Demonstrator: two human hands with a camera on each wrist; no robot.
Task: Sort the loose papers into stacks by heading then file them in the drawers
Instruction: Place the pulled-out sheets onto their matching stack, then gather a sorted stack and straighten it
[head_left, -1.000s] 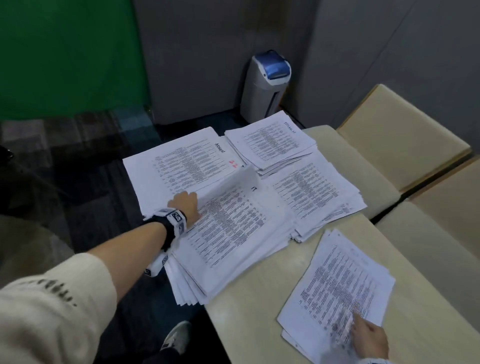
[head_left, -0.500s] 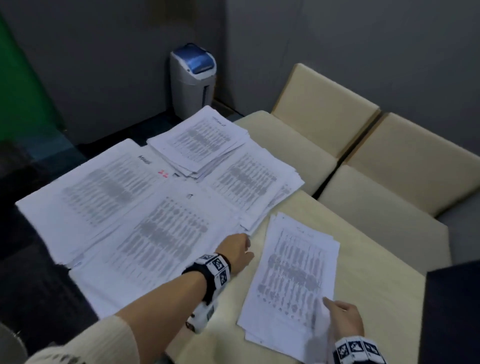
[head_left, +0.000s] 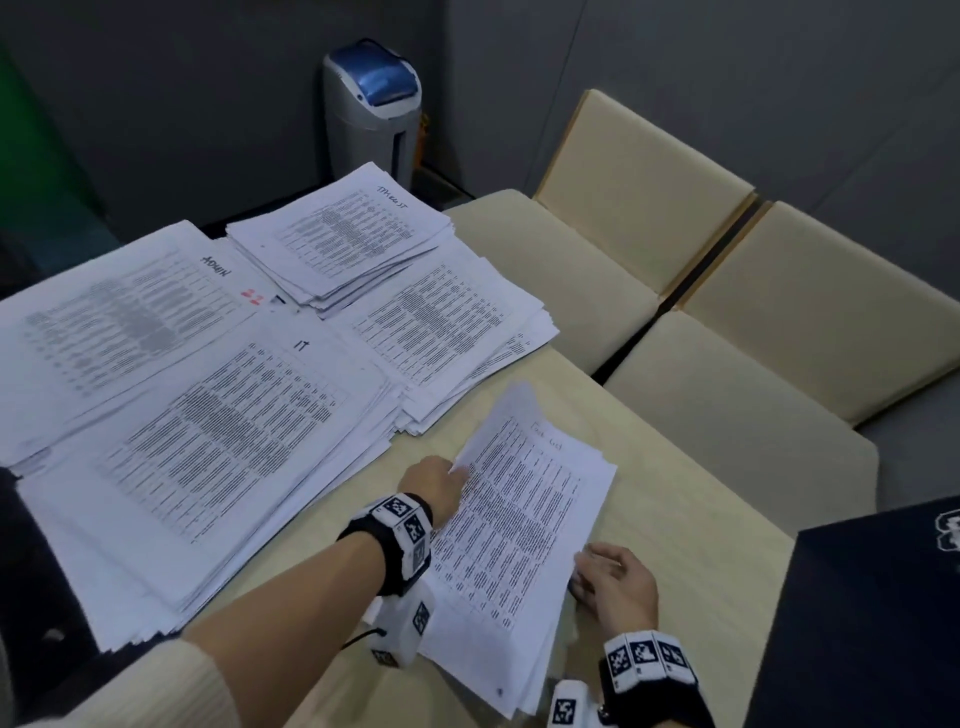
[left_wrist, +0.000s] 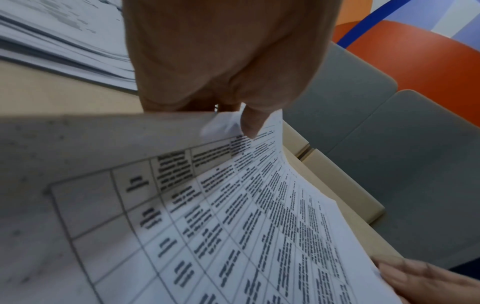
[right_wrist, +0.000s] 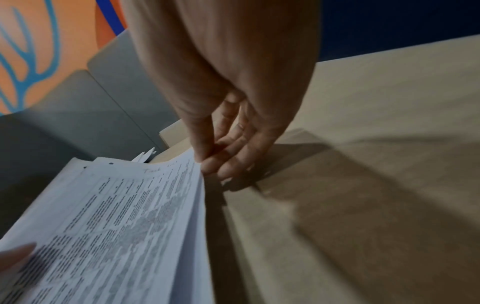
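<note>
Several stacks of printed papers cover the beige table: one headed "IT", one with a red mark, a back stack and another beside it. A smaller near stack lies between my hands. My left hand pinches the left edge of its top sheet, which curls upward; the thumb lies on top, the fingers hidden beneath. My right hand rests against the stack's right edge, straight fingers touching the sheet edges.
A grey bin with a blue lid stands by the back wall. Two cream cushioned chairs line the table's right side. A dark object sits at the table's near right corner.
My left hand left the "IT" stack, came over to the near stack and lifted the left edge of its top sheet. My right hand slid off the stack's top to its right edge.
</note>
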